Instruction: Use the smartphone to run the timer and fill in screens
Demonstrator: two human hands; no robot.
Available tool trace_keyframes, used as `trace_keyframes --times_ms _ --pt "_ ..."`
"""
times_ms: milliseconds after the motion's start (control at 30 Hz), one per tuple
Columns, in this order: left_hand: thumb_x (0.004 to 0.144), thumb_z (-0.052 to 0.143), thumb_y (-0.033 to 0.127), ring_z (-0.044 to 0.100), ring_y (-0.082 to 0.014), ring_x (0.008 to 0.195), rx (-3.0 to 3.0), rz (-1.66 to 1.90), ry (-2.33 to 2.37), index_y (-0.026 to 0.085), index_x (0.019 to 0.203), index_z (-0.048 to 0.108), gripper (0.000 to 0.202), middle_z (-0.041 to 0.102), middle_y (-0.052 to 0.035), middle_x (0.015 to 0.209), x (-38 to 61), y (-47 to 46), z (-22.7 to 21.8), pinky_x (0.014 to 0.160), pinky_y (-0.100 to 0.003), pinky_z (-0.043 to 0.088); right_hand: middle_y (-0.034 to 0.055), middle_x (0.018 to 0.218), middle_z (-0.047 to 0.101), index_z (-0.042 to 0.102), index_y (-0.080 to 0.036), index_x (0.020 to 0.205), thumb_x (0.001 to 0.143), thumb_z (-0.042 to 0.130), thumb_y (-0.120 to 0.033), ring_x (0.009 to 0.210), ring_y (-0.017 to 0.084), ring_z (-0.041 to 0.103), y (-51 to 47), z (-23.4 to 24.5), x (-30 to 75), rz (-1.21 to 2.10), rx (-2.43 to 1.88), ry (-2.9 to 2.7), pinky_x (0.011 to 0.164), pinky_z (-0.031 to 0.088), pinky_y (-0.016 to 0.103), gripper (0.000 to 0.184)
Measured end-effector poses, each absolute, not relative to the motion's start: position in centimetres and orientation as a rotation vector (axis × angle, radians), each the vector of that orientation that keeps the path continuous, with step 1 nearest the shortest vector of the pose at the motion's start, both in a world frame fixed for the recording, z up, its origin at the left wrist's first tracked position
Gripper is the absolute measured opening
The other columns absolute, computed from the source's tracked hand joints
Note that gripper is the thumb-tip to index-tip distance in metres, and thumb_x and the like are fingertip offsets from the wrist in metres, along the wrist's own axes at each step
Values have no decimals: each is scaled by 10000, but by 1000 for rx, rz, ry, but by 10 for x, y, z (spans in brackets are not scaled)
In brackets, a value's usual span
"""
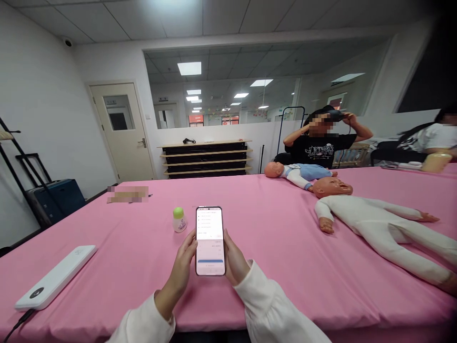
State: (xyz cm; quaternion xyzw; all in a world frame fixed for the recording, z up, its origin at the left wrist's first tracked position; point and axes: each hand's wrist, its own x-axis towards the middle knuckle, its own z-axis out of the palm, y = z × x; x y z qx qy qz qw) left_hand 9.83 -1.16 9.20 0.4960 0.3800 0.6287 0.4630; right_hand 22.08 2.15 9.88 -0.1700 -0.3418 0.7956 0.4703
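1. The phone (210,247) is upright in the near middle of the scene, its lit screen facing the wearer; whether its lower end touches the worktop (274,228) behind is hard to tell.
2. The left hand (185,255) grips the phone's left edge and the right hand (234,257) grips its right edge, fingers curled around behind. If either grip slackened, the phone could tilt or drop, since the sides seem to carry its weight.
3. The bottle (179,221) with the green cap stands just beyond the left hand. A careless swing of that hand to the far left might tip it, and its round body could then roll.
4. At the near left lies a white power bank (57,276), its cable (21,321) running off towards the near side. A snag on that cable would likely drag it.
5. The white-clothed doll (371,221), on the right, lies well apart from both hands, so an accidental knock seems unlikely.
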Motion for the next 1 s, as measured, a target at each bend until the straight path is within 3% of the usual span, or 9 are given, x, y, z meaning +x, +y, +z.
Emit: trace_keyframes --times_ms 167,300,467,600,700,867,1000 --pt "851 428 479 330 -176 1321 1207 1627 1085 256 1349 361 550 354 -21 1425 123 -78 107 1070 -287 327 98 1123 634 609 -151 1148 849 487 -484 1089 217 557 -52 108 238 1880 -372 -769 990 372 357 464" --pt "856 384 522 411 -174 1262 1214 1691 1182 264 1396 263 611 424 -48 1374 142 -127 115 1002 -286 394 104 1123 633 602 -160 1165 823 522 -496 1089 235 556 -101 111 250 1948 -368 -655 973 387 378 486" --pt "866 351 526 437 -181 1235 1469 1690 1327 250 1342 385 551 447 -52 1357 152 -164 119 1037 -318 356 122 1090 647 629 -150 1129 756 606 -503 1057 263 577 -145 112 261 1965 -410 -536 936 421 401 513" --pt "868 353 518 477 -193 1198 1650 1638 1443 255 1294 459 511 489 -51 1320 159 -185 121 979 -320 403 125 1064 658 643 -160 1109 676 692 -489 1038 276 589 -169 110 269 1959 -447 -499 925 432 405 546" --pt "874 347 508 511 -197 1161 1717 1635 1461 258 1280 478 494 510 -53 1298 164 -200 119 922 -312 441 127 1061 659 660 -153 1078 657 709 -483 1033 276 593 -185 109 276 1969 -431 -486 930 431 403 537" --pt "883 333 493 495 -187 1182 1749 1602 1414 229 1305 454 513 498 -71 1310 170 -219 112 948 -307 430 111 1043 670 681 -157 1031 689 686 -472 1038 256 594 -210 108 286 2001 -434 -459 952 418 388 465" --pt "878 353 488 533 -186 1119 1721 1609 1330 218 1240 522 482 552 -81 1237 173 -232 107 934 -302 437 108 1035 673 687 -164 1016 647 727 -447 1052 268 585 -229 104 292 1920 -486 -432 951 417 398 467"
